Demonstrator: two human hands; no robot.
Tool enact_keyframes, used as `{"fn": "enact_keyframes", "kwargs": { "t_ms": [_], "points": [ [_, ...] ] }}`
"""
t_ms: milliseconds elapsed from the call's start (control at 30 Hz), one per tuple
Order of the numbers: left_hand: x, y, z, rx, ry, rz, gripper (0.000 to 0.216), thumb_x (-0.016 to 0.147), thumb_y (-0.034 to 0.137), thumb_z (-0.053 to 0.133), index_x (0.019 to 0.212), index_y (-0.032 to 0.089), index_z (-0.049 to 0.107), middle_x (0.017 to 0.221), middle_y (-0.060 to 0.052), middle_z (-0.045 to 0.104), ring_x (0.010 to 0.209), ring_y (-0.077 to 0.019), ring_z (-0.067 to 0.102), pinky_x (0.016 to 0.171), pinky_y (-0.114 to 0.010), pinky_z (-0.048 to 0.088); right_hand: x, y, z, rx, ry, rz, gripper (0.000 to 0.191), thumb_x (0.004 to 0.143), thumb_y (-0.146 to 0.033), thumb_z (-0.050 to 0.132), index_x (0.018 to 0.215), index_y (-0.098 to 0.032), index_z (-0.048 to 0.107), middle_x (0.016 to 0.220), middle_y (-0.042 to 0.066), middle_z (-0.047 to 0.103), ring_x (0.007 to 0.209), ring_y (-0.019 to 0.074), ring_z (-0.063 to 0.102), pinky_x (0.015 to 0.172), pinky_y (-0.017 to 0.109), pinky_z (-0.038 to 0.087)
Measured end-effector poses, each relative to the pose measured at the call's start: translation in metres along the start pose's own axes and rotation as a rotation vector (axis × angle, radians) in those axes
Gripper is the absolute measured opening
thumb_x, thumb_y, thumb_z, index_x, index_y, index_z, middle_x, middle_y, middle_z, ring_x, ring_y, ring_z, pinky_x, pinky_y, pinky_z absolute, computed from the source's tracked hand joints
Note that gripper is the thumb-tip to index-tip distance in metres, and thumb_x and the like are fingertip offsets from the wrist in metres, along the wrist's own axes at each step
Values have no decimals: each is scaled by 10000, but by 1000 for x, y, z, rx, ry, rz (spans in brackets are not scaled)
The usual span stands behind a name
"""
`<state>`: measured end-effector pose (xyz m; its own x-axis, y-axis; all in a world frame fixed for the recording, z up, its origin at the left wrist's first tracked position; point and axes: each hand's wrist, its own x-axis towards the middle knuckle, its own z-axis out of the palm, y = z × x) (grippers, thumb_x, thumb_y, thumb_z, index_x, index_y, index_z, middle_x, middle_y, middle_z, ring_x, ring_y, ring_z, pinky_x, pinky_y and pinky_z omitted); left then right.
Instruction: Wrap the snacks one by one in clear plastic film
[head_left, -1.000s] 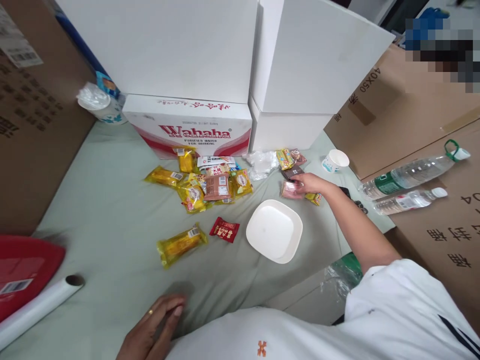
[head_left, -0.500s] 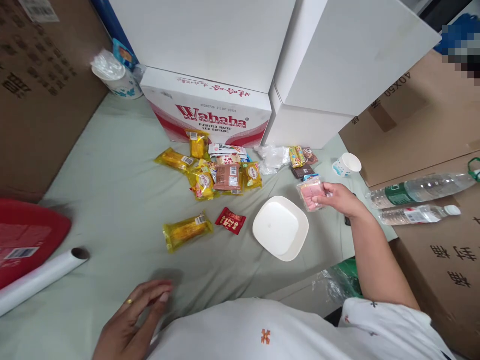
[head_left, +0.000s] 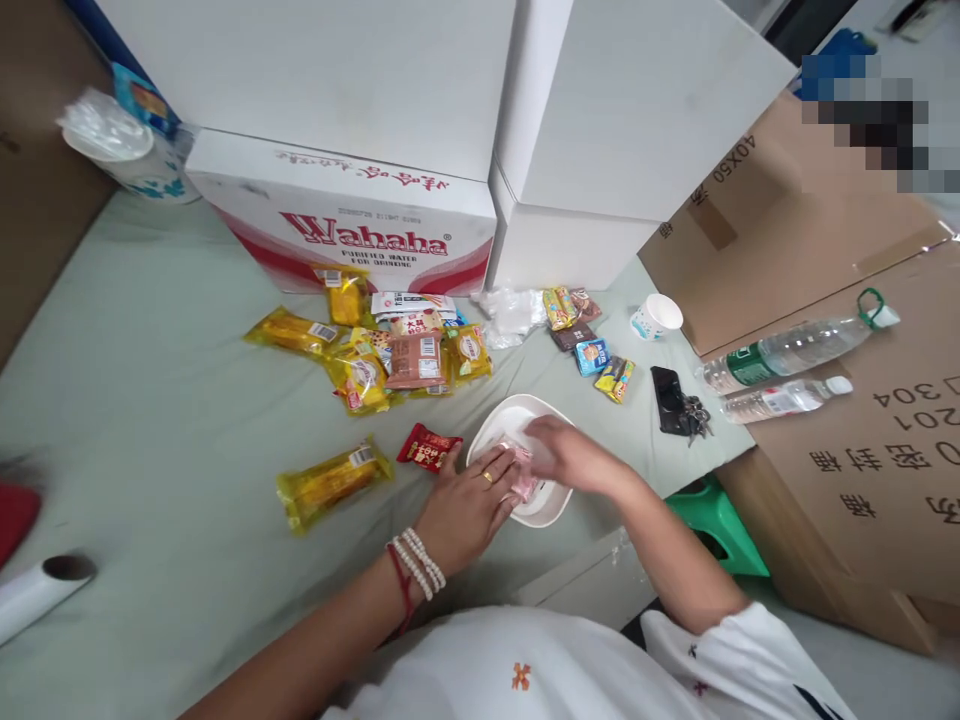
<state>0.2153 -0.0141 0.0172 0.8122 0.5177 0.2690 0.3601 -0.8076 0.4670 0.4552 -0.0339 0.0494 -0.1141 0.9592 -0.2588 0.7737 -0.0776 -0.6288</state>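
A pink snack packet (head_left: 523, 482) in clear wrap lies inside the white square bowl (head_left: 551, 512). My left hand (head_left: 472, 500), with a ring and bead bracelets, reaches over the bowl's left rim. Its fingers and thumb are on the packet's left side. From the right, my right hand (head_left: 574, 455) is over the bowl close to the packet; motion smears its fingers, so its grip is unclear. Just left of the bowl, partly behind my left fingers, sits a red snack packet (head_left: 429, 447). A long yellow-wrapped snack (head_left: 335, 484) lies farther left.
Several wrapped snacks (head_left: 417, 360) are heaped before the Wahaha carton (head_left: 375, 235). Small packets (head_left: 592, 356), a paper cup (head_left: 657, 318), a black phone (head_left: 669, 400) with keys (head_left: 699, 417), and two bottles (head_left: 780, 400) are at right. A white tube (head_left: 45, 598) lies at left.
My right hand has brought the pink snack packet left into the bowl. My left hand has come from the lower left to the packet. The view has shifted.
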Motion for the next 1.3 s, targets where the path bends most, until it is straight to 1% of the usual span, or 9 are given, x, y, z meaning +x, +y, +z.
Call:
{"fn": "enact_keyframes", "kwargs": {
  "t_ms": [133,233,333,500,700,800,1067,1200,1300],
  "points": [
    [0,-5,7,-36,-25,-53,283,1037,332,474,1242,273,661,1394,-37,675,1328,-220,574,1237,-573,116,-15,71,-55,31,813,633,387,937,-479,522,1092,-195,734,1093,125,751,1041,277,668,917,351,484],
    [-2,-5,8,-66,-16,-59,290,1033,316,480,1264,268,649,1409,-40,664,1359,-216,544,1229,-547,151,-5,121,-88,37,898,845,405,912,-470,570,905,-110,754,933,235,746,1070,373,666,872,394,493],
    [-2,-6,10,-67,-24,-47,299,1025,295,487,1278,261,643,1404,-45,665,1370,-217,530,1215,-531,206,19,146,-94,119,866,879,345,846,-461,708,722,-140,717,722,174,714,942,353,704,769,361,521],
    [-1,-4,12,-72,-26,-70,303,1018,276,485,1279,259,638,1395,-41,670,1368,-233,525,1205,-554,213,43,146,-78,325,855,783,288,958,-421,672,929,-135,686,820,23,704,711,150,679,670,290,567],
    [-1,0,9,-59,-20,-71,259,1001,283,526,1226,271,656,1381,-39,680,1355,-226,541,1253,-600,66,0,111,-88,484,838,541,424,689,-456,849,951,-147,726,721,33,728,645,199,688,576,282,557],
    [0,0,9,-51,-26,-75,258,995,277,536,1220,263,662,1382,-47,679,1349,-230,548,1258,-609,51,-24,75,-96,524,653,398,532,650,-476,857,1059,-155,748,891,53,769,735,199,703,619,275,559],
    [-3,3,9,12,19,-37,290,997,282,528,1238,227,678,1351,-78,692,1352,-260,547,1261,-604,120,24,-42,-12,-418,-88,144,187,886,-230,656,1027,-128,725,973,143,764,899,263,713,789,305,509],
    [-13,3,1,-16,78,64,361,998,323,521,1327,225,633,1388,-98,667,1397,-259,510,1281,-577,88,34,-59,25,-497,-84,140,337,907,-166,601,1232,-80,639,1139,209,720,967,281,702,811,322,507],
    [-19,0,0,-51,73,80,380,982,375,561,1326,230,631,1363,-89,682,1377,-260,530,1290,-578,36,28,-42,12,-417,23,48,361,971,-213,518,1315,-171,620,1250,148,699,1042,258,685,888,330,507]
  ]
}}
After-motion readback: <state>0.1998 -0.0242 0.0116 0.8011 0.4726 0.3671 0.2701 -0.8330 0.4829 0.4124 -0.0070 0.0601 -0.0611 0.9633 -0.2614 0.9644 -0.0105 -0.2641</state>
